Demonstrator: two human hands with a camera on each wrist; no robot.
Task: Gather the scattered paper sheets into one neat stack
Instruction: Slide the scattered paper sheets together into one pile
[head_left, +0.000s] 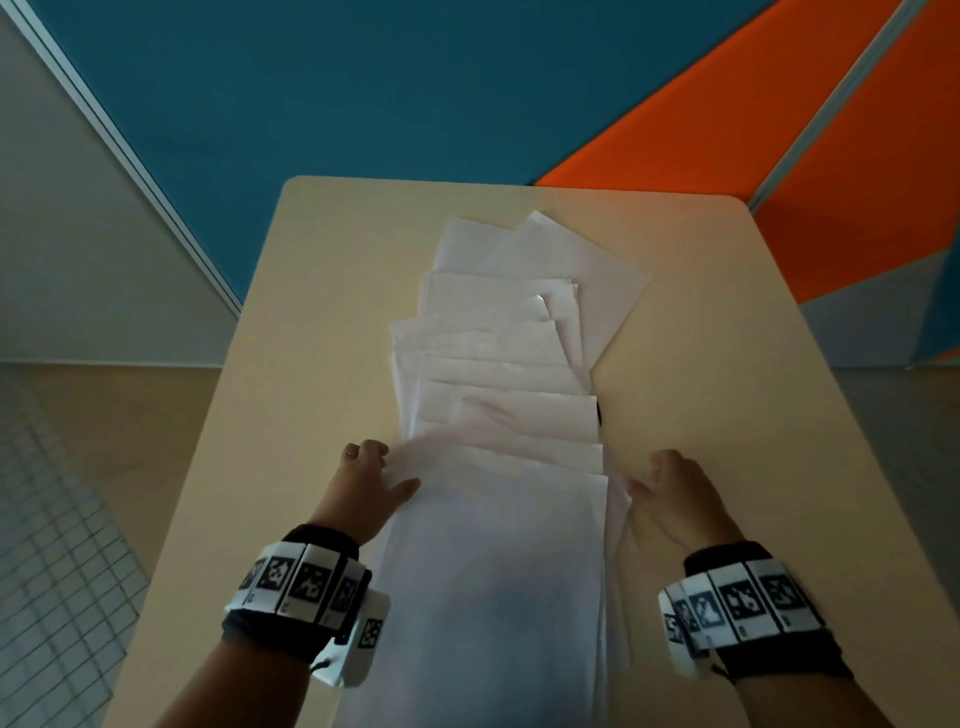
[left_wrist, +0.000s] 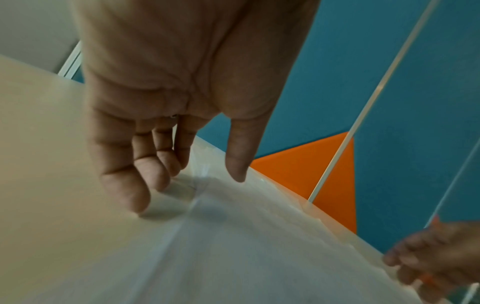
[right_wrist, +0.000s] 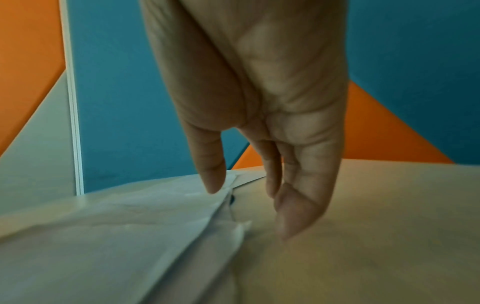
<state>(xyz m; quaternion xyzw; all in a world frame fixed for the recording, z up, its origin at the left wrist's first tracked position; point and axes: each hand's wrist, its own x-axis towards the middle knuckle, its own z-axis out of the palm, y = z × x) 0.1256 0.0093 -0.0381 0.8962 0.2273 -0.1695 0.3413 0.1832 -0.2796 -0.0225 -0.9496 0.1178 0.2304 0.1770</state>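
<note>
Squaring step: relaxed, empty left hand (head_left: 371, 480) and right hand (head_left: 675, 493) flank fanned sheets (head_left: 509, 374); next, push edges inward.

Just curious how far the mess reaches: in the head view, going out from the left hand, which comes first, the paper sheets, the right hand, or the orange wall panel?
From the left hand:
1. Paper sheets, touching its fingers, at the table's middle.
2. Right hand, across the sheets at their other edge.
3. Orange wall panel, beyond the table's far right corner.
</note>
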